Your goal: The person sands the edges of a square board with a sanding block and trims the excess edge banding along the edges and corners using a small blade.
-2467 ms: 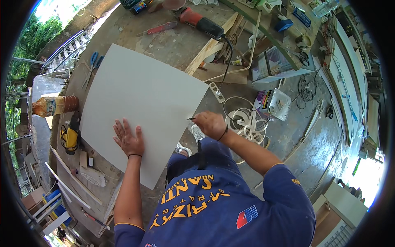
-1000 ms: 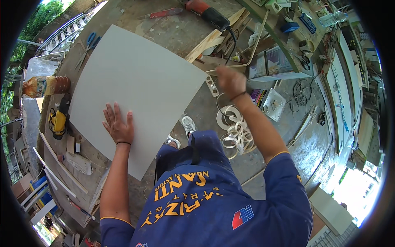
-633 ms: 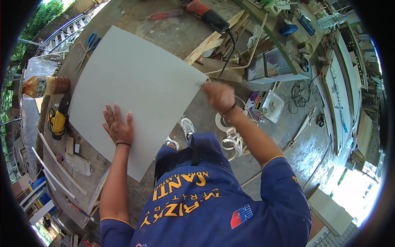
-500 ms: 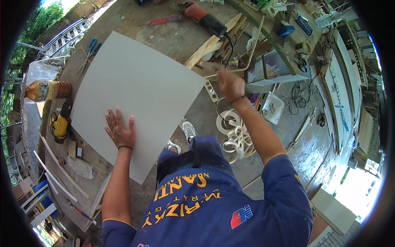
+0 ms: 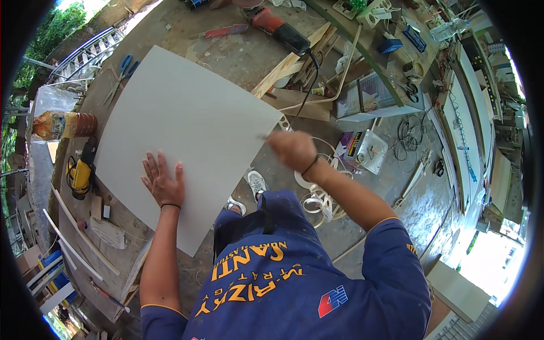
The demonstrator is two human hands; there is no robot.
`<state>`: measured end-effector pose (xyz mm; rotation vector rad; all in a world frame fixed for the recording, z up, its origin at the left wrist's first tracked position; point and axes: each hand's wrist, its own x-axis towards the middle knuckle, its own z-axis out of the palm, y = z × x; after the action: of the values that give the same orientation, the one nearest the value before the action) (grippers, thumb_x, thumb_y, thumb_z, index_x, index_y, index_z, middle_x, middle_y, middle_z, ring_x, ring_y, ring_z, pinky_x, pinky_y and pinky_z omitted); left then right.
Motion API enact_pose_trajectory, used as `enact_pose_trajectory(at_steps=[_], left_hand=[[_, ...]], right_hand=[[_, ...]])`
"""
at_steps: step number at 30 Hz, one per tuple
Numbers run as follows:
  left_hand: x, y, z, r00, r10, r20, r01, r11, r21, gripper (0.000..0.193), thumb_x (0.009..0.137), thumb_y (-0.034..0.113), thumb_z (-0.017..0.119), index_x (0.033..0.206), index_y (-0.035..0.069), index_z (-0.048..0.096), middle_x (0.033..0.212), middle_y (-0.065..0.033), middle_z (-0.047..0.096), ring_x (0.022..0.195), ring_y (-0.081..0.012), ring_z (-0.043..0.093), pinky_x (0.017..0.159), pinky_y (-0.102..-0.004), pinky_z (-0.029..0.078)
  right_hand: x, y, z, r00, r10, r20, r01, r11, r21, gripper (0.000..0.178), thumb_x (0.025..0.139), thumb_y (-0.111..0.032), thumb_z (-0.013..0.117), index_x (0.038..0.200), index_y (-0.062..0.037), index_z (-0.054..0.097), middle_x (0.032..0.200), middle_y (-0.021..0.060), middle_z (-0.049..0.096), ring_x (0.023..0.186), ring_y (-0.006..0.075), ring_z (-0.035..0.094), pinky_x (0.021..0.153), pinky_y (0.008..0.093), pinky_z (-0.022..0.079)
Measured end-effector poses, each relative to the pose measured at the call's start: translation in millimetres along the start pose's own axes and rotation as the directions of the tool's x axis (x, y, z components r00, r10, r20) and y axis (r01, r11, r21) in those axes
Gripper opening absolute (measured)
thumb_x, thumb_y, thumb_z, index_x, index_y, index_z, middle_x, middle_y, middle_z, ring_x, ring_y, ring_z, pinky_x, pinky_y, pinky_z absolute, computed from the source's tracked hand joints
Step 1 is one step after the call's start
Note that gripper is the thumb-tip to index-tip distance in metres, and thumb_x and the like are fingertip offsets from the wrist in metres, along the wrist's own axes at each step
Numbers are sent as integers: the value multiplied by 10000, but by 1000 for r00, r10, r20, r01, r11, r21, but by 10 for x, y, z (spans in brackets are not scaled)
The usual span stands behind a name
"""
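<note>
A large pale grey-white panel lies on the worktable, one edge toward my body. My left hand rests flat on its near left part, fingers spread and holding nothing. Past the panel's right edge, my right hand is raised with its fingers curled closed. A small dark tip, smeared by motion, pokes out from its fingers toward the panel; what it belongs to cannot be made out. A pair of blue-handled scissors lies by the panel's far left edge.
Beyond the panel are a red-and-black angle grinder and a red-handled tool. A yellow-and-black power tool and a bottle are at left. Coils of pale strip and a white tray lie on the floor at right.
My right hand has swung left and down, closer to the panel's right edge. My left hand stays flat in place on the panel.
</note>
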<state>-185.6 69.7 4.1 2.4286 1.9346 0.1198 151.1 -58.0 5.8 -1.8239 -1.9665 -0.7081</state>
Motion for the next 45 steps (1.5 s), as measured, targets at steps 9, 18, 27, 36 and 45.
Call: enact_pose_trajectory(at_steps=[9,18,27,36,45], left_hand=[[-17,9,-40,1000,1,4,-1,1000,-5,660,913,512,511,1478,224,329,1578,-61,212,1462,-281,159,1131,-593,114],[-15,4,-47,1000,1,19,-1,1000,-2,665,912,527,502,1480,232,323,1579,-52,208,1464,-269,152,1141,-577,102],[-9,30,-41,1000,-5,16,5,1000,7,656,918,506,508,1483,232,317,1580,-44,205,1463,-264,153,1145,-568,98],[-19,12,-37,1000,-7,22,7,1000,9,659,914,508,513,1481,231,323,1577,-53,213,1463,-267,155,1144,-571,100],[-19,14,-38,1000,-9,14,9,1000,1,661,911,519,511,1478,231,330,1576,-56,216,1463,-269,154,1144,-571,99]], right_hand=[[-8,591,142,918,302,256,-362,903,234,73,849,-218,599,827,-148,602,685,35,621,549,239,614,471,380,484],[-51,565,316,946,303,118,-321,929,186,75,837,-194,624,820,-160,560,632,35,507,550,225,558,461,375,441],[-77,196,155,999,17,41,-31,926,377,84,882,-238,598,878,-155,584,681,82,574,568,283,585,475,415,466],[-22,163,10,970,187,156,-236,876,421,124,890,-231,596,840,-122,564,695,64,594,619,272,615,505,393,485],[-115,-313,-121,938,60,342,-261,773,578,100,863,-214,629,925,-137,614,796,23,614,678,211,617,534,346,490]])
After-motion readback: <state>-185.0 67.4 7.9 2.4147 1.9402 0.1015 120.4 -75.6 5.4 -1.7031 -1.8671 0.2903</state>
